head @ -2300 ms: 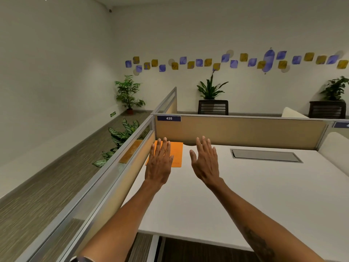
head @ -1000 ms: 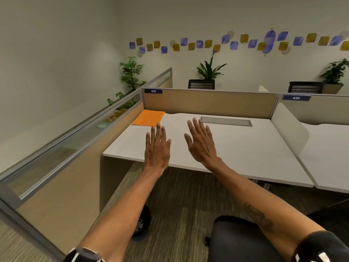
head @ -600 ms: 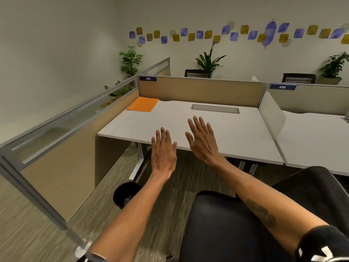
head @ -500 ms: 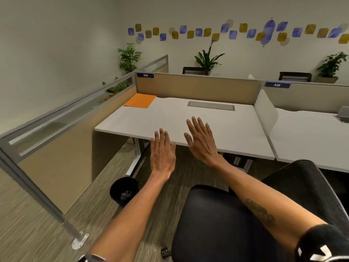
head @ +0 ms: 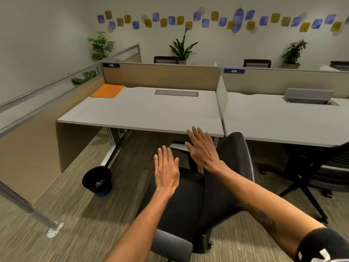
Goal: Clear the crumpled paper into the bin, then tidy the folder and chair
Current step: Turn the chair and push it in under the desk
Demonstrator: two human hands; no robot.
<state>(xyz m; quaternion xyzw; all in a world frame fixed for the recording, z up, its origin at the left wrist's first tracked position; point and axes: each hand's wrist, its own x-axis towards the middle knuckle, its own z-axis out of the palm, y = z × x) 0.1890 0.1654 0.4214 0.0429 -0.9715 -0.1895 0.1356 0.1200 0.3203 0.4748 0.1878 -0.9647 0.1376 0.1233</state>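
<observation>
Evidently, both hands are held flat, fingers straight, nothing grasped: the left hand [head: 167, 171] over the seat of the black mesh-backed swivel chair [head: 236, 154], the right hand [head: 203, 148] beside its backrest, presumably so it can be pushed under the white desk [head: 151, 114]. The flat orange folder [head: 107, 91] is laid in the desk's far left corner.

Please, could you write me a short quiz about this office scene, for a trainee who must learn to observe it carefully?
1. What do the left hand and the right hand hold?
2. True or false: the orange folder lies at the far left corner of the desk.
3. The bin stands: A on the desk; B on the floor near the desk leg; C in the right hand.

Key: 1 nothing, both are open; 2 true; 3 B.
</observation>
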